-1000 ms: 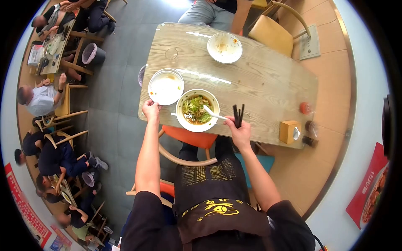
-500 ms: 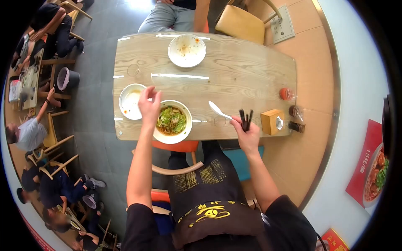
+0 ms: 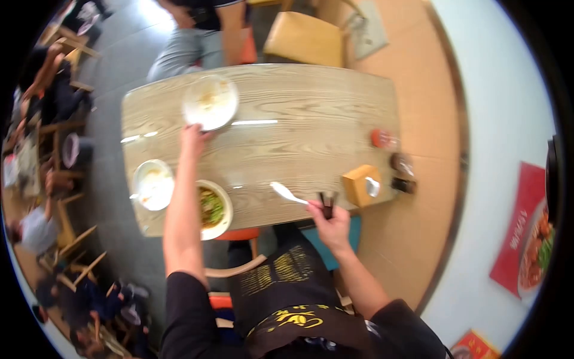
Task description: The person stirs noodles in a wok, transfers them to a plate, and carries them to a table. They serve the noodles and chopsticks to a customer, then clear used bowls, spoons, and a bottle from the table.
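Note:
Stretched far over the table, my left hand (image 3: 193,139) pinches the near rim of a white bowl (image 3: 224,110) with food scraps in it. My right hand (image 3: 332,226), closed, holds a white spoon (image 3: 286,192) pointing left and a bundle of dark chopsticks (image 3: 327,205). Below my left forearm sits a bowl (image 3: 225,228) of noodles topped with chopped greens, partly hidden by that arm. To its left stands another white bowl (image 3: 154,185) with a little residue.
The wooden table (image 3: 299,137) carries a tissue box (image 3: 357,184), a red-filled jar (image 3: 380,138) and dark condiment jars (image 3: 402,184) at its right end. A seated person (image 3: 190,51) is at the far side. Chairs and other people are at left.
My left hand has moved from beside the noodle bowl to the far bowl's rim and taken hold. The right hand still holds the spoon and chopsticks. The view has shifted.

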The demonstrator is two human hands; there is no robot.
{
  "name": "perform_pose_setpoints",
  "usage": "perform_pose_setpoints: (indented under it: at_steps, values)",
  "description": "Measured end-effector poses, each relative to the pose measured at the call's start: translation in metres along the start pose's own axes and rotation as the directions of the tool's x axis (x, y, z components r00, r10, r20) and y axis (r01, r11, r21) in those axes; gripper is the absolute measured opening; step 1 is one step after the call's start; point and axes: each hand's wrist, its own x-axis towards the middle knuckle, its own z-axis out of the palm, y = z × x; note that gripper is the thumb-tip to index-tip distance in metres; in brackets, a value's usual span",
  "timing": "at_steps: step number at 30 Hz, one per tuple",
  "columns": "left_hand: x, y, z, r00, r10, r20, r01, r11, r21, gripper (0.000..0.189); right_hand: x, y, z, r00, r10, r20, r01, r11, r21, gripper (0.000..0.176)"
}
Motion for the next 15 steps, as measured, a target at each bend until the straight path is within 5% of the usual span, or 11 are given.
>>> perform_pose_setpoints:
  at_steps: [4,7,9,15]
  values:
    - [-0.086,0.061,-0.009,0.999,0.000,0.050,0.003,0.999,-0.047,0.032,0.010,-0.017,-0.007,0.997,-0.043,0.066,0.046,0.998,-0.052,0.016]
    - [-0.155,0.086,-0.057,0.994,0.111,0.022,-0.110,0.993,-0.043,0.025,0.007,-0.035,0.014,0.997,-0.033,0.074,0.032,0.999,0.015,0.017]
    - [-0.193,0.097,-0.095,0.999,0.045,-0.025,-0.048,0.985,-0.168,0.028,0.006,-0.046,0.037,0.993,-0.059,0.100,0.040,0.981,0.187,0.015]
    - [-0.246,0.096,-0.199,0.978,0.063,-0.198,-0.088,0.989,-0.121,0.030,0.012,-0.066,0.126,0.925,-0.184,0.334,0.177,0.983,0.052,0.013]
